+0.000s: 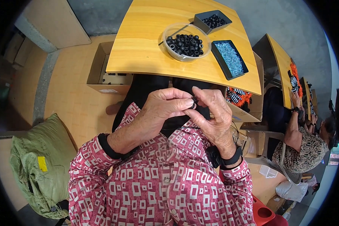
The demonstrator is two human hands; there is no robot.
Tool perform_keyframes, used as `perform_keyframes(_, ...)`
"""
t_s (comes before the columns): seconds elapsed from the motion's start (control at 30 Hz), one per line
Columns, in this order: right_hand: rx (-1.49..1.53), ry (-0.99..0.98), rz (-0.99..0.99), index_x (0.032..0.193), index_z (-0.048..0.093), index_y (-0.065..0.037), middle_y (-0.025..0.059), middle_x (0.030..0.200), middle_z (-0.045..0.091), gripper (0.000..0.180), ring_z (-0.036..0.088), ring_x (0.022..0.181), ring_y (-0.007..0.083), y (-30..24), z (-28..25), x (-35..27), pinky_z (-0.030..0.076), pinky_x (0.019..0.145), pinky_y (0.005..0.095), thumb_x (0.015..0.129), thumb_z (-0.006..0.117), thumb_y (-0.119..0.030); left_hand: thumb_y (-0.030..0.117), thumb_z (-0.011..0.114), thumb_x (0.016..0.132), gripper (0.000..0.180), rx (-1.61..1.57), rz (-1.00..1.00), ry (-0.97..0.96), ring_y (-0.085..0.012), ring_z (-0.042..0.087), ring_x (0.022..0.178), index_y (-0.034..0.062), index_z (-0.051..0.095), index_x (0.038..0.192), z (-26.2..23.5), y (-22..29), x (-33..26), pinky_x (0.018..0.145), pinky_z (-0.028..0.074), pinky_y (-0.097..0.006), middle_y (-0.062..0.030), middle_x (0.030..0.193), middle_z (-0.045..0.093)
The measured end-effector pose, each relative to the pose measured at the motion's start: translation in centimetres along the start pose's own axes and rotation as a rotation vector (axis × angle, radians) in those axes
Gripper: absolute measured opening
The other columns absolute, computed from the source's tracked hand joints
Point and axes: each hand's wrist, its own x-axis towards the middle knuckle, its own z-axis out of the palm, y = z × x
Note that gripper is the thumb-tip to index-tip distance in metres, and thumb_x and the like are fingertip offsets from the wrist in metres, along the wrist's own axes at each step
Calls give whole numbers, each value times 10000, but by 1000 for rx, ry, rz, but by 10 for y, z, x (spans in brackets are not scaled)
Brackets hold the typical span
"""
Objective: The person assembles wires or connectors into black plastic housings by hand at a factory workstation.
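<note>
My left hand [164, 107] and my right hand [214, 116] meet in front of my chest, below the near edge of the yellow wooden table [139, 49]. Between their fingertips sits a small black ring-shaped bead [193, 104], pinched from both sides. A thin dark cord [184, 128] seems to run under the hands, though it is hard to make out. On the table stands a clear plastic bowl [168, 33] full of several black ring beads [185, 45].
A dark tray of black beads [212, 20] and a dark tray of shiny blue bits [229, 58] lie on the table. An open cardboard box [98, 73] stands on the floor, a green sack [37, 165] at my left. Another seated person [303, 145] works at the right.
</note>
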Motion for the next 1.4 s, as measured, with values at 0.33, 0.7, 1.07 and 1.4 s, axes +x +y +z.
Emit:
perform_keyframes(0.33,-287,-66,-232,1068,627,32,124,904,615,442,599,762,266,3,-9,2,497,674,348,663,774,-65,130,675,865,222,79,34,6,-95,616,871,-12,649,1034,5,1,-3,792,512,-227,-61,940,663)
perform_keyframes(0.7,-217,0,-272,1061,632,55,140,874,628,439,612,725,252,1,-14,-2,502,631,329,655,779,-23,51,684,839,341,276,167,-9,-92,634,882,-26,513,1124,7,9,-7,771,517,-219,-110,931,686)
perform_keyframes(1.07,-239,35,-328,1003,646,62,141,812,624,384,613,655,241,1,-11,-3,504,572,314,656,775,-42,12,680,826,324,234,119,-15,-80,627,853,19,534,1115,8,12,-11,794,499,-213,-72,907,678)
perform_keyframes(1.4,-209,49,-325,980,649,57,128,800,631,364,613,632,229,-2,-12,-4,501,547,304,663,782,-61,46,677,842,362,54,15,-103,-93,635,834,8,524,1168,8,18,-13,770,521,-223,-78,925,670)
